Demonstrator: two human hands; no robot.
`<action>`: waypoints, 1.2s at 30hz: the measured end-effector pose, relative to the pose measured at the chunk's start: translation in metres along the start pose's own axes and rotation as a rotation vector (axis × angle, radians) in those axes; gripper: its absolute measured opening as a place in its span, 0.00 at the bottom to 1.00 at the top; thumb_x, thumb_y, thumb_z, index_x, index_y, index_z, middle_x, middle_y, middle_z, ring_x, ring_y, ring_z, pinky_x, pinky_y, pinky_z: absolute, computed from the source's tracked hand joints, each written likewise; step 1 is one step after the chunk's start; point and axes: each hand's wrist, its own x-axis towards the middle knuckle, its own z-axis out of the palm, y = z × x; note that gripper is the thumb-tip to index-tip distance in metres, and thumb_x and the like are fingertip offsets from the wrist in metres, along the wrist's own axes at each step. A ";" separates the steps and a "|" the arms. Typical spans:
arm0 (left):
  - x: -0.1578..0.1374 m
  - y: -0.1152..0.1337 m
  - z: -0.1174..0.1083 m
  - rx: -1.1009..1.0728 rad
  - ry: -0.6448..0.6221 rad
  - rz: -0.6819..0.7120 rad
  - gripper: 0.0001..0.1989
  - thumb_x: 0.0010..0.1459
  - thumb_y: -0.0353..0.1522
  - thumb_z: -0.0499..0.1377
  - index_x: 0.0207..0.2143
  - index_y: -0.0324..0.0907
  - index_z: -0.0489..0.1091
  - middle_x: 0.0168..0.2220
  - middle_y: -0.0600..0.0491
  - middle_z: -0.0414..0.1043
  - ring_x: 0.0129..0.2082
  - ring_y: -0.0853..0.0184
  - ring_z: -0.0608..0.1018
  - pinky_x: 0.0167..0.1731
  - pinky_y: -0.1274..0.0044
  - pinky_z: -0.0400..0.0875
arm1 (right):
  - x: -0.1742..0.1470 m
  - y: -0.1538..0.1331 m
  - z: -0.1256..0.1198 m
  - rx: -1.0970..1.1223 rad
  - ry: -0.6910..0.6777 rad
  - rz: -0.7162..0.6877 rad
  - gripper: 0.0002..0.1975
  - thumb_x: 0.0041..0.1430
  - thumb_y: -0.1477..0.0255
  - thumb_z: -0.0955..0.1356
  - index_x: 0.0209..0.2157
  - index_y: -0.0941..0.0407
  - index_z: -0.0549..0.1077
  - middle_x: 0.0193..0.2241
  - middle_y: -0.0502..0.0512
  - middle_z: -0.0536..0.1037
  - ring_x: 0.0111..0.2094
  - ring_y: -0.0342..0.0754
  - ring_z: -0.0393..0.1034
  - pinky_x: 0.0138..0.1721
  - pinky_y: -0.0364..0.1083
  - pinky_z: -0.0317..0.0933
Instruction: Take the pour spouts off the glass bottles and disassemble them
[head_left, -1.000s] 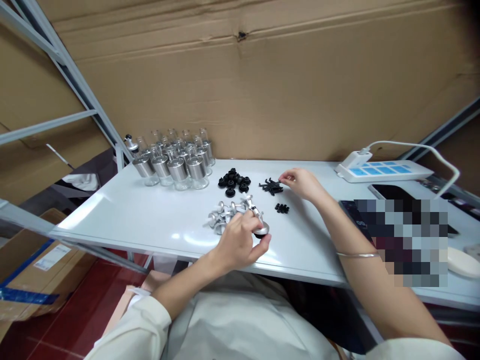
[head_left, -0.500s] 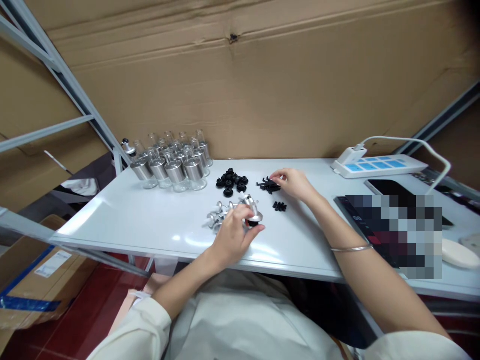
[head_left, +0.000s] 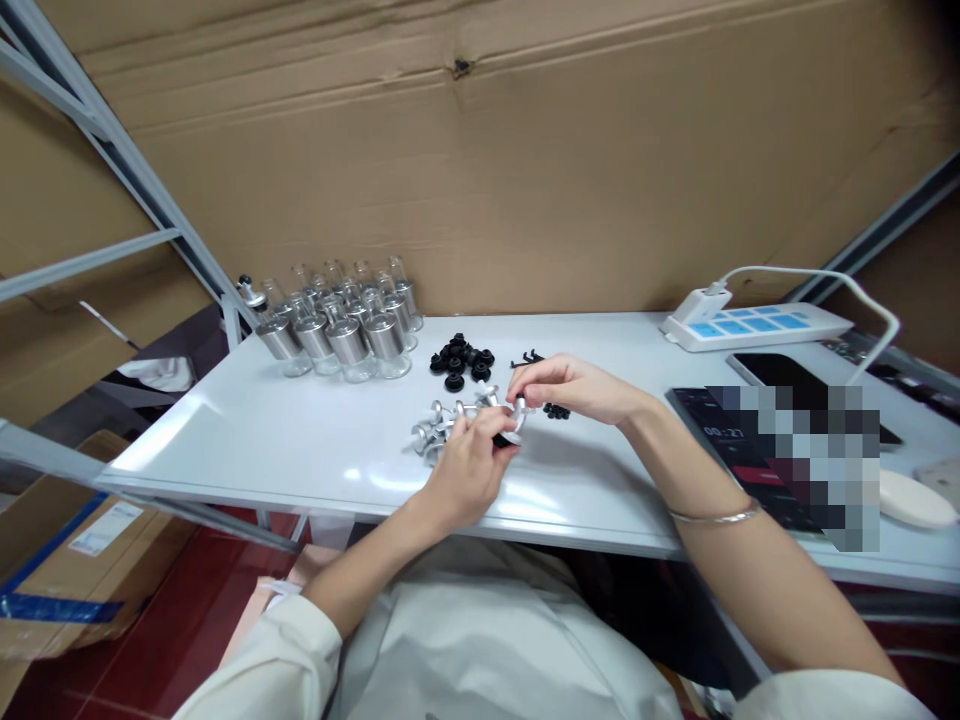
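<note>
Near the front of the table my left hand (head_left: pixel 471 462) is closed around a silver pourer spout (head_left: pixel 518 424) with a black rubber base. Thumb and fingers of my right hand (head_left: pixel 581 388) are pinched together at the top of this spout, by a small black piece (head_left: pixel 520 399) mostly covered by the fingertips. Several more silver spouts (head_left: pixel 429 434) lie just left of my left hand. Behind my right hand is a pile of thin black lever pieces (head_left: pixel 527 357), partly hidden. Small black caps (head_left: pixel 556 411) sit below my right wrist. Farther back is a heap of black rubber stoppers (head_left: pixel 456 360).
Glass bottles with metal sleeves (head_left: pixel 349 345) stand at the back left, one topped by a spout (head_left: pixel 252 294). To the right are a white power strip (head_left: pixel 757 326) with a cable, a dark phone (head_left: pixel 795 385) and a tablet (head_left: pixel 739 450). Cardboard (head_left: pixel 525 180) walls the back.
My right hand has moved from the black lever pieces, left and toward me, to the spout in my left hand. That spout has been turned slightly.
</note>
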 end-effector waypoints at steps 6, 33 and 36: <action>0.002 -0.001 -0.001 0.091 -0.025 0.044 0.06 0.65 0.30 0.46 0.45 0.42 0.54 0.43 0.45 0.72 0.44 0.64 0.75 0.37 0.73 0.63 | 0.001 -0.003 0.002 0.070 -0.021 0.010 0.12 0.47 0.63 0.73 0.28 0.58 0.78 0.24 0.50 0.73 0.26 0.40 0.63 0.31 0.43 0.59; 0.004 0.001 -0.004 0.245 -0.080 0.076 0.05 0.65 0.30 0.46 0.42 0.40 0.59 0.42 0.47 0.72 0.38 0.67 0.75 0.34 0.75 0.57 | -0.001 -0.005 0.004 -0.069 -0.071 0.004 0.19 0.52 0.55 0.69 0.27 0.58 0.70 0.22 0.48 0.69 0.25 0.41 0.61 0.29 0.43 0.55; 0.004 0.001 -0.004 0.225 -0.078 0.091 0.07 0.66 0.30 0.46 0.44 0.40 0.58 0.42 0.47 0.72 0.39 0.67 0.74 0.34 0.75 0.57 | -0.001 -0.006 0.005 -0.074 -0.082 0.013 0.17 0.51 0.58 0.70 0.26 0.59 0.71 0.23 0.49 0.70 0.25 0.41 0.60 0.29 0.43 0.54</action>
